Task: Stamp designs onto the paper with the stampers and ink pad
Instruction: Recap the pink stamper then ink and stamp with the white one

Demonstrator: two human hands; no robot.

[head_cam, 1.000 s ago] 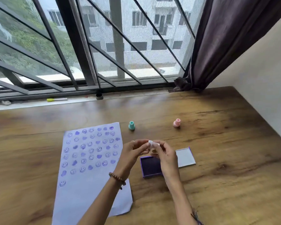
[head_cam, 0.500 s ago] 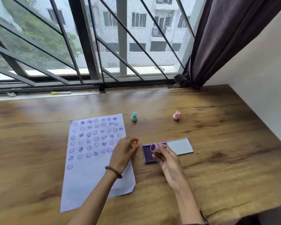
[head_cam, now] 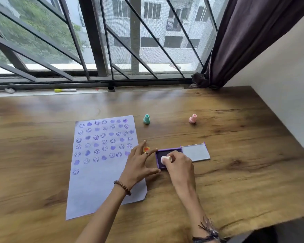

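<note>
A pale sheet of paper (head_cam: 98, 172) lies on the wooden table, its upper half covered with purple smiley and heart stamps. Right of it sits the open purple ink pad (head_cam: 159, 156), its lid (head_cam: 196, 152) folded out flat to the right. My right hand (head_cam: 180, 164) grips a small white stamper (head_cam: 165, 159) over the dark pad. My left hand (head_cam: 139, 163) rests with fingers spread at the pad's left edge, over the paper's right margin. A small orange cap (head_cam: 146, 149) lies just beyond its fingers. A teal stamper (head_cam: 146, 119) and a pink stamper (head_cam: 193, 118) stand farther back.
A barred window runs along the table's far edge; a yellow-capped marker (head_cam: 65, 90) and a small black cap (head_cam: 111, 88) lie on the sill. A dark curtain (head_cam: 235, 41) hangs at the back right, next to a white wall. The table's near right edge (head_cam: 270, 225) drops off.
My hands have separated. The left set the orange cap down and spread out beside the pad. The right carried the stamper down over the ink pad. The camera tilted down slightly.
</note>
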